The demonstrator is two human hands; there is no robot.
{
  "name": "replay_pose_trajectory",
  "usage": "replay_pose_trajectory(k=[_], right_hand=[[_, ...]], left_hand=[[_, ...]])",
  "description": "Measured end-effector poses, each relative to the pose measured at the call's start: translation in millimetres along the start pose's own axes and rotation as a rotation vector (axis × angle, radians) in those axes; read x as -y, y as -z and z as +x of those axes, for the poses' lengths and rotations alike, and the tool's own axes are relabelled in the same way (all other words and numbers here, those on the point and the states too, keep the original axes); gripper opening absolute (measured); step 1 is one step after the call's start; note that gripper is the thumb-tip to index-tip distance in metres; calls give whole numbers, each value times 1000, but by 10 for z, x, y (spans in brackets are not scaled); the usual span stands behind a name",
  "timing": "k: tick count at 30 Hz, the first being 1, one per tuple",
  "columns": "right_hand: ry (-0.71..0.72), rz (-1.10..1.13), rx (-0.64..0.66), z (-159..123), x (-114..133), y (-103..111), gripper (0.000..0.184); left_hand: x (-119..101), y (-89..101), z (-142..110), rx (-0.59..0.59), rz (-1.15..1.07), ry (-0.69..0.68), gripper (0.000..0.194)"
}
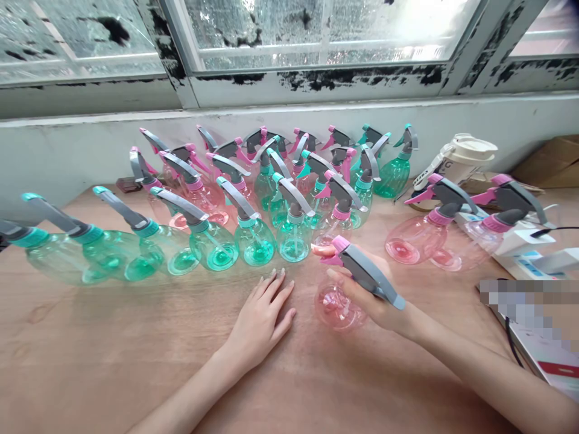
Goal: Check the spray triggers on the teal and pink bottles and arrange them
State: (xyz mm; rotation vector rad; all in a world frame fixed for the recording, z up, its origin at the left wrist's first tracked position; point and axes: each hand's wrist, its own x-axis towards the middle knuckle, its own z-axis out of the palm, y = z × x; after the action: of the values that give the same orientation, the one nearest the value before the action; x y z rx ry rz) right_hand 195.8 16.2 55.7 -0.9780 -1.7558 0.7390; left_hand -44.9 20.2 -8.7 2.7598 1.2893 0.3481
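Right hand [368, 286] grips a pink spray bottle [340, 306]; left hand [262, 313], open, rests on tabletop [136, 361]; green bottles [257, 244] crowd just beyond.

Shows a brown table [136, 361] with faint wood grain, spreading wide across the foreground, with a pale wall [45, 163] behind. Has a narrow ledge [113, 116] along the top of the wall, just beneath a wide window [280, 30]. Includes a grey-white frame [217, 94], split by slanting uprights and marked with ragged black patches [321, 77], many along the lower rail. Holds mottled, cloudy glass with dark blotches [113, 30] and pale bars [324, 36] faintly visible through it. Glows brightest toward the upper right of the middle pane.
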Motion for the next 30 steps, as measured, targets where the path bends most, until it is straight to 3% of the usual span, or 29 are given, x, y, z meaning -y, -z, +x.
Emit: replay_pose_trajectory(k=[9, 15, 21, 24, 30], right_hand=[[79, -51, 19, 93, 67, 42, 2], [41, -80, 5, 109, 152, 48, 18], [38, -17, 2, 114, 110, 50, 8], [-7, -4, 5, 94, 67, 44, 17], [56, -5, 4, 34, 34, 23, 26]], left_hand=[[13, -14, 4, -10, -1, -2, 45], [11, -27, -2, -4, -4, -1, 46], [15, -26, -3, -16, -24, -2, 46], [14, -22, 1, -19, -25, -1, 45], [12, -18, 2, -14, -37, 5, 45]])
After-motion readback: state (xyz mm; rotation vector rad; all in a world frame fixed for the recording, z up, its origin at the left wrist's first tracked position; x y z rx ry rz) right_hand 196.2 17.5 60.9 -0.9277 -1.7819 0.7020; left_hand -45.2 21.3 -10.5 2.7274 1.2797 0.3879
